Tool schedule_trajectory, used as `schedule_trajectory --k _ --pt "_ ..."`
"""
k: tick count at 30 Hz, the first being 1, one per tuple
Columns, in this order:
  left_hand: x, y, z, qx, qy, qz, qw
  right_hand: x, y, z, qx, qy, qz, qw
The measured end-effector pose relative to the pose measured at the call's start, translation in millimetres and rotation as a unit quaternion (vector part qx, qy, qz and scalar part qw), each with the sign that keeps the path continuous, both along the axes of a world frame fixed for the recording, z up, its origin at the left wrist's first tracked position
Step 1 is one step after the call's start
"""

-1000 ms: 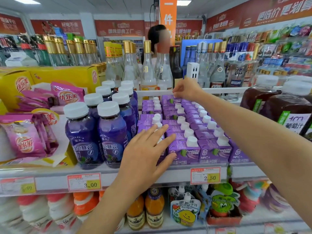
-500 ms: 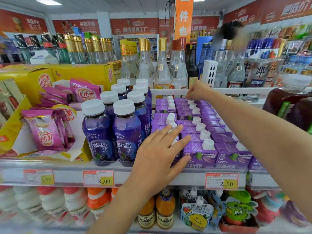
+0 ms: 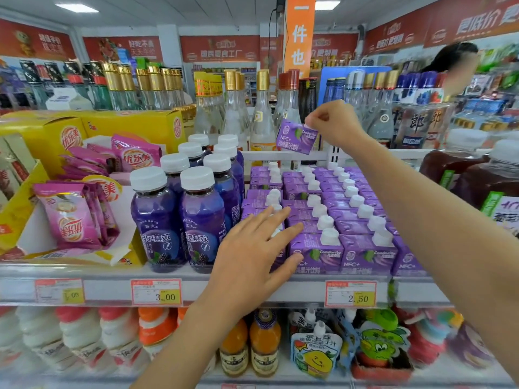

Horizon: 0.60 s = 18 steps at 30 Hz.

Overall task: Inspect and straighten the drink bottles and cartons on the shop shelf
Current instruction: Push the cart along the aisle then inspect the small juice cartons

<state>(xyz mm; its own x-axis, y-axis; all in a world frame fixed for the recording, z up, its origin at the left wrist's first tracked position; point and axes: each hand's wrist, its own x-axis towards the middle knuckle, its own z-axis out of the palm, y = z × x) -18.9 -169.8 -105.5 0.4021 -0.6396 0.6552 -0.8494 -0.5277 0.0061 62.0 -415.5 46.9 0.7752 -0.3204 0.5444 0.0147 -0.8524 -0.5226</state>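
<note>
Above the back of the shelf, the right hand pinched one purple juice carton by its white cap, and the carton hung tilted in the air. The left hand lay flat with straight fingers on the front cartons, beside the purple bottles

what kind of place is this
A grocery or convenience shop, most likely: rows of purple juice cartons and purple drink bottles on a shelf, price tags on its edge, red banners overhead.
</note>
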Motion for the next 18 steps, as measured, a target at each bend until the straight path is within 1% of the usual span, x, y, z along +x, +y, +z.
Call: schedule_trajectory --k 2,4,6,8,9,11,13,15,16,18 --pt "-2.9 1.1 2.8 -0.024 0.034 -0.012 0.999 -33.1 9.5 1.9 0.010 -0.022 0.028 0.999" --pt "-11.3 3.2 7.8 -0.103 0.109 -0.041 0.988 -71.6 21.2 -5.6 0.029 -0.032 0.065 0.997" --pt "-25.5 4.4 14.2 -0.212 0.188 -0.068 0.957 -110.6 32.6 -19.2 0.054 -0.037 0.105 0.992" --pt "-44.7 6.0 19.5 -0.305 0.261 -0.086 0.912 -146.9 44.1 -36.5 0.080 -0.030 0.134 0.987" --pt "-55.6 7.2 21.2 -0.335 0.304 -0.097 0.887 -163.8 50.3 -45.5 0.096 -0.025 0.146 0.984" --pt "-77.0 11.1 21.7 -0.362 0.372 -0.118 0.847 -196.4 64.0 -63.0 0.148 -0.019 0.165 0.975" --pt "-97.1 16.7 18.2 -0.385 0.414 -0.131 0.814 -225.7 76.4 -81.8 0.213 -0.009 0.176 0.961" --pt "-111.7 22.5 9.5 -0.407 0.473 -0.146 0.767 -252.2 84.0 -103.3 0.270 0.014 0.205 0.941" --pt "-117.8 25.1 4.3 -0.407 0.503 -0.150 0.748 -263.6 86.7 -114.9 0.302 0.032 0.230 0.925" --pt "-125.9 29.7 -10.5 -0.386 0.549 -0.139 0.728 -282.5 90.5 -137.8 0.372 0.072 0.277 0.883"
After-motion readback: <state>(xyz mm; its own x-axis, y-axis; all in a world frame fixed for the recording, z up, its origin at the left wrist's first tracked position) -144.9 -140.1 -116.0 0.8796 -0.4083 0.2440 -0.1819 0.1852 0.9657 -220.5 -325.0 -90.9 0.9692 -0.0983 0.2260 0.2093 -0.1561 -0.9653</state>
